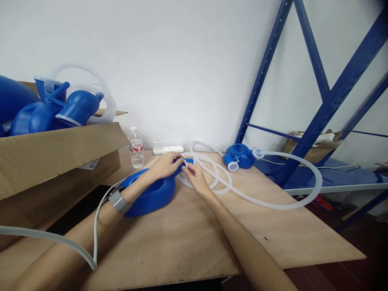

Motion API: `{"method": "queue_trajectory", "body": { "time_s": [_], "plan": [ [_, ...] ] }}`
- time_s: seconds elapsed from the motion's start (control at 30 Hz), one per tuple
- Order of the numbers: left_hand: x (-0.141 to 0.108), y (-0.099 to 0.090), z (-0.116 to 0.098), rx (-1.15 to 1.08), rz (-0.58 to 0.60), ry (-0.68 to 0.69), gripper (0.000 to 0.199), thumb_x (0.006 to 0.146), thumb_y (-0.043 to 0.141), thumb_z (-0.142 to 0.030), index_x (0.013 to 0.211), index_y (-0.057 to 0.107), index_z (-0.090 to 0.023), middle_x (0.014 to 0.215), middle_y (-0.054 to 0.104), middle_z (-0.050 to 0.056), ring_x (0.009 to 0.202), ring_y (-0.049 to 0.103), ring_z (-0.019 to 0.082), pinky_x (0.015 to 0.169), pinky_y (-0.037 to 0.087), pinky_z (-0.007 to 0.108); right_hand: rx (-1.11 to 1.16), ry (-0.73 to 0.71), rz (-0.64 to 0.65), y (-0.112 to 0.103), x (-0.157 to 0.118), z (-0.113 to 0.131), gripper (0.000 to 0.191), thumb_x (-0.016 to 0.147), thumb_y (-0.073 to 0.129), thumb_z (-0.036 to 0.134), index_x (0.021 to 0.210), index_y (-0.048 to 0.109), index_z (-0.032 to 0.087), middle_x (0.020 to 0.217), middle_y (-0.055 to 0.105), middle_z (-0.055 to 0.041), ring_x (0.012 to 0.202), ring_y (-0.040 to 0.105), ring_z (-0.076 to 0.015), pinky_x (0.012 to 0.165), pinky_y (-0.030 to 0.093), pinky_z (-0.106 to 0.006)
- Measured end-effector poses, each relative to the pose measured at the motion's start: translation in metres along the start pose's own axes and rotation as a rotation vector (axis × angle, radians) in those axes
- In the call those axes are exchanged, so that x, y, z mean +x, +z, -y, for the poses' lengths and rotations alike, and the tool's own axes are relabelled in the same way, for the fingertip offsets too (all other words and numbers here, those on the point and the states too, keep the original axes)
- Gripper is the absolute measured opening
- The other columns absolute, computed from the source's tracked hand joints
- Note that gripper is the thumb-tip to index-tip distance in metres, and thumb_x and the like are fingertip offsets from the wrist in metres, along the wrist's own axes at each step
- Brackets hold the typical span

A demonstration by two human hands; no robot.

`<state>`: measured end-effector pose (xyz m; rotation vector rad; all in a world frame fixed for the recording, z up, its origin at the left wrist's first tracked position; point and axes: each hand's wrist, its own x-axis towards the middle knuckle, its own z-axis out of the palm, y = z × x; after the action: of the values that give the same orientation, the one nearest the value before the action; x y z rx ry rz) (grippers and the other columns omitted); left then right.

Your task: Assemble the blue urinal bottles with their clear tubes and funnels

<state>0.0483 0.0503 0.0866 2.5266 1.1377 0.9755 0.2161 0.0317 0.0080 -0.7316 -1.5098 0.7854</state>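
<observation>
A large blue plastic urinal bottle (pixel 151 201) lies on its side on the wooden table, its neck pointing right. My left hand (pixel 166 165) is over the neck, with fingers and thumb closed at a thin white ring (pixel 185 163) there. From the near right, my right hand (pixel 195 179) pinches the lower side of the same ring. The fingers partly hide the ring, so how far it sits round the neck is unclear. Just beyond the hands lies a coiled translucent hose (pixel 222 178).
A cardboard box (pixel 60 155) with several blue bottles stands left. A water bottle (pixel 137 149) and power strip (pixel 168 150) are by the wall. Another blue bottle (pixel 247 157) with hose sits back right, beside a blue metal rack (pixel 321 109). A pale cable (pixel 95 226) crosses my left forearm.
</observation>
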Motion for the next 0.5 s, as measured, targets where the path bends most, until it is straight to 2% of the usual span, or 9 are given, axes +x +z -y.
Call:
{"method": "queue_trajectory", "body": {
  "time_s": [0.17,0.27,0.37,0.43,0.5],
  "plan": [
    [-0.002,-0.005,0.011,-0.207,0.098,-0.048,0.044,0.093,0.052,-0.040,0.131,0.060,-0.021,0.125,0.072,0.009,0.111,0.068,0.024,0.101,0.051,0.039,-0.257,-0.151,0.011,0.001,-0.005,0.005,0.039,0.100,0.057,0.042,0.136,0.067,0.029,0.140,0.065,-0.0059,0.133,0.058,-0.0243,0.117,0.040,-0.040],
    [-0.003,-0.013,0.014,-0.317,0.211,-0.072,0.045,0.088,0.057,-0.036,0.130,0.062,-0.021,0.134,0.068,0.009,0.116,0.066,0.024,0.104,0.050,0.038,-0.408,-0.238,0.034,0.001,-0.009,0.005,0.044,0.104,0.049,0.041,0.145,0.059,0.030,0.147,0.060,-0.0074,0.137,0.055,-0.0256,0.118,0.040,-0.042],
    [-0.007,-0.023,0.016,-0.394,0.308,0.017,0.052,0.085,0.066,-0.039,0.133,0.061,-0.020,0.138,0.065,0.011,0.117,0.066,0.024,0.101,0.051,0.038,-0.500,-0.284,0.051,0.003,-0.015,0.006,0.045,0.106,0.045,0.041,0.149,0.055,0.031,0.149,0.057,-0.0078,0.139,0.052,-0.0266,0.120,0.039,-0.045],
    [-0.011,-0.030,0.018,-0.305,0.355,0.113,0.058,0.083,0.071,-0.040,0.136,0.059,-0.020,0.139,0.064,0.011,0.121,0.064,0.026,0.104,0.049,0.039,-0.529,-0.264,0.087,0.005,-0.019,0.006,0.047,0.107,0.042,0.041,0.152,0.051,0.031,0.149,0.055,-0.0090,0.139,0.051,-0.0271,0.120,0.039,-0.046],
    [-0.016,-0.034,0.020,-0.088,0.388,0.184,0.068,0.078,0.078,-0.037,0.140,0.056,-0.021,0.141,0.063,0.012,0.129,0.059,0.029,0.108,0.045,0.040,-0.560,-0.237,0.138,0.007,-0.023,0.006,0.049,0.107,0.041,0.042,0.154,0.048,0.029,0.148,0.053,-0.0112,0.139,0.050,-0.0282,0.119,0.040,-0.048]
  ]
}}
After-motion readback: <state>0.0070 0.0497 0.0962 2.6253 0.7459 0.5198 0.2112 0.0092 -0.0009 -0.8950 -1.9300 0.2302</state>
